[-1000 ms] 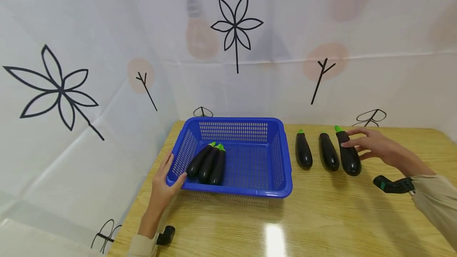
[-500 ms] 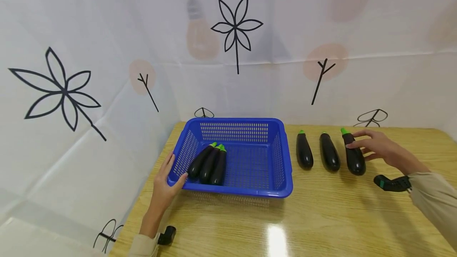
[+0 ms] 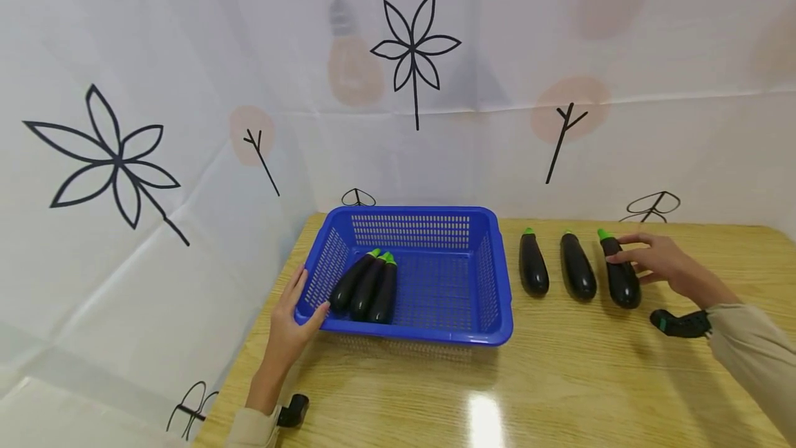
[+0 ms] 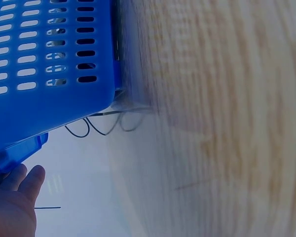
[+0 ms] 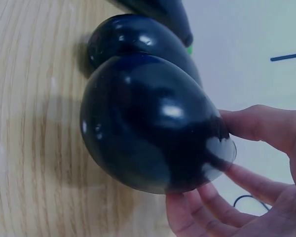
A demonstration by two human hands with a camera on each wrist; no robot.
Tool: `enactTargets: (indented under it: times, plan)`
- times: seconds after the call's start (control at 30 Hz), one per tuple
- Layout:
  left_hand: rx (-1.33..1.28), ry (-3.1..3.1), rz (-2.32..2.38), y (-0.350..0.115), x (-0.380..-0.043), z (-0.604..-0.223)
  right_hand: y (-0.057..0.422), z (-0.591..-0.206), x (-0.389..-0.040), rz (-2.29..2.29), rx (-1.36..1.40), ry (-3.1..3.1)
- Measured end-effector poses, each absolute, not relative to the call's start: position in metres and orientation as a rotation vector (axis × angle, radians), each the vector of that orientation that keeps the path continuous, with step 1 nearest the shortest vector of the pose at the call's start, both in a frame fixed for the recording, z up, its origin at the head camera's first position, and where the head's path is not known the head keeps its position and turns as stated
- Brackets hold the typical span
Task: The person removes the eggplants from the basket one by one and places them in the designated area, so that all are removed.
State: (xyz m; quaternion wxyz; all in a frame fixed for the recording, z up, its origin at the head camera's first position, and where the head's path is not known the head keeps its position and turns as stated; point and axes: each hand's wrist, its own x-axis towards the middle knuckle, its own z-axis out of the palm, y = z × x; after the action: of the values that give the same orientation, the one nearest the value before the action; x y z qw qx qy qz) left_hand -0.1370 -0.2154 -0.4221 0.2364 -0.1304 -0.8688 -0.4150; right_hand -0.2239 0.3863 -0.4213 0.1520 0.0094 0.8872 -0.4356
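A pale, whitish covering [image 3: 485, 157] hangs behind the surface [image 3: 560, 386], and a similar left-hand wall [image 3: 149, 282] slants along its left edge. Black outlined leaf sprigs decorate both, one large on the left [image 3: 117, 160] and another high in the middle [image 3: 412, 49]. Faint peach discs [image 3: 591, 88] sit behind forked black twigs [image 3: 562, 137], and a blurry light bulb print [image 3: 356, 71] hangs among them. A horizontal crease [image 3: 659, 101] crosses the back. The surface is yellowish wood grain, with a bright white reflection [image 3: 485, 420] near the bottom of the head view.
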Motion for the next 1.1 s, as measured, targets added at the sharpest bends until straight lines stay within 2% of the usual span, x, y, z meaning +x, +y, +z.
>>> enactTargets:
  times: [0.57,1.1]
  plan:
    - [-0.362,-2.374,-1.187,-0.215,-0.137,-0.422,0.384,-0.441,-0.234,-1.397,0.102,2.504]
    - [-0.373,-2.371,-1.204,-0.216,-0.137,-0.42,0.38,-0.443,-0.236,-1.237,0.09,2.638]
